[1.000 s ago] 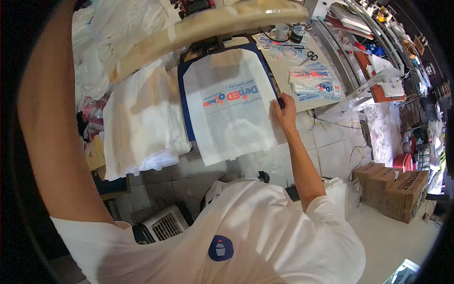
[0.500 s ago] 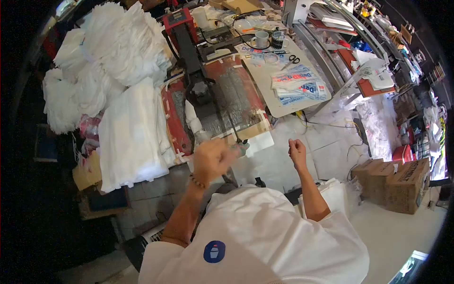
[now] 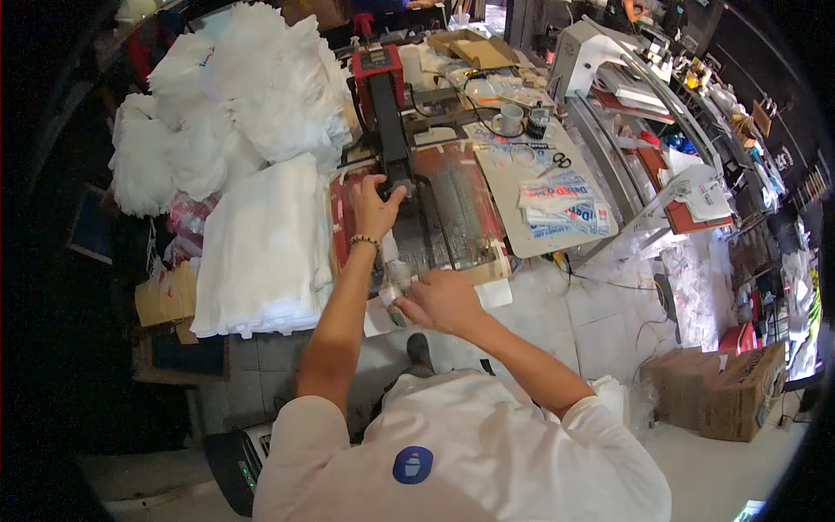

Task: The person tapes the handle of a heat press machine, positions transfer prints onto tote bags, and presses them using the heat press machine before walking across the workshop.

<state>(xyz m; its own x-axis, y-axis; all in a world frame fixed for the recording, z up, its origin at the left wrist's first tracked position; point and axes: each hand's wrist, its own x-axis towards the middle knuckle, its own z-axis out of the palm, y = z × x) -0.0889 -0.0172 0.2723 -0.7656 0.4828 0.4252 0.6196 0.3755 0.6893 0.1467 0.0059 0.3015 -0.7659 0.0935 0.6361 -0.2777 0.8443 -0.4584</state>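
My left hand (image 3: 374, 211), with a beaded bracelet on its wrist, reaches to the front of the black arm (image 3: 387, 122) of a red-and-black press. Its thumb and fingers are apart around a small greyish knob (image 3: 403, 186); whether they touch it I cannot tell. My right hand (image 3: 445, 300) is at the front edge of the press bed, fingers curled. Something pale and greenish shows beneath its fingertips, mostly hidden. Between the hands lies a whitish wrapped piece (image 3: 393, 261). Dark, plastic-like sheeting (image 3: 470, 209) covers the red-edged bed.
A flat stack of white fabric (image 3: 261, 252) lies left of the press, with white bundles (image 3: 252, 96) behind. On the right, a board (image 3: 531, 241) holds printed strips (image 3: 565, 209), scissors (image 3: 561, 160) and mugs (image 3: 508, 120). Metal frames (image 3: 600, 157) stand beyond; a cardboard box (image 3: 713, 391) sits lower right.
My left hand has moved forward from the bed's front edge to the press arm. My right hand has swung left from above the floor to the bed's front edge. The view has shifted.
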